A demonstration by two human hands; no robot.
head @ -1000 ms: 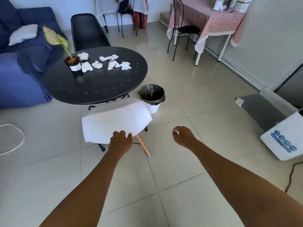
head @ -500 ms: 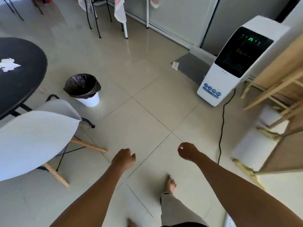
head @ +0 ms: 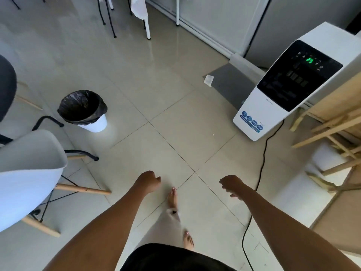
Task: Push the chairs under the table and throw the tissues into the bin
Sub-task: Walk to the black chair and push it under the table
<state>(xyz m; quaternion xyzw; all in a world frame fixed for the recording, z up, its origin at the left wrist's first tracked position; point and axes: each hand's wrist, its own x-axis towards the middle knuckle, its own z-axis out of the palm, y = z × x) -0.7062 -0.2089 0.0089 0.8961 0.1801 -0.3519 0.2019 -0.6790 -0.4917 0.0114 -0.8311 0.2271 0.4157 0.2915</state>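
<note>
The white shell chair with wooden legs stands at the left edge, partly under the black round table, of which only a sliver shows. The white bin with a black liner stands on the floor beyond the chair. No tissues are in view. My left hand hangs over the floor tiles to the right of the chair, fingers curled closed and holding nothing. My right hand hangs further right, fingers loosely curled and apart, empty. My bare feet show below.
A white air cooler stands at the right with its black cable running across the floor. Wooden frames lean at the far right. Legs of another table and chair are at the top. A grey mat lies by the wall.
My left hand has let go of the white chair's back. The view has swung right and down, away from the table and tissues, and both hands now hang free over the floor.
</note>
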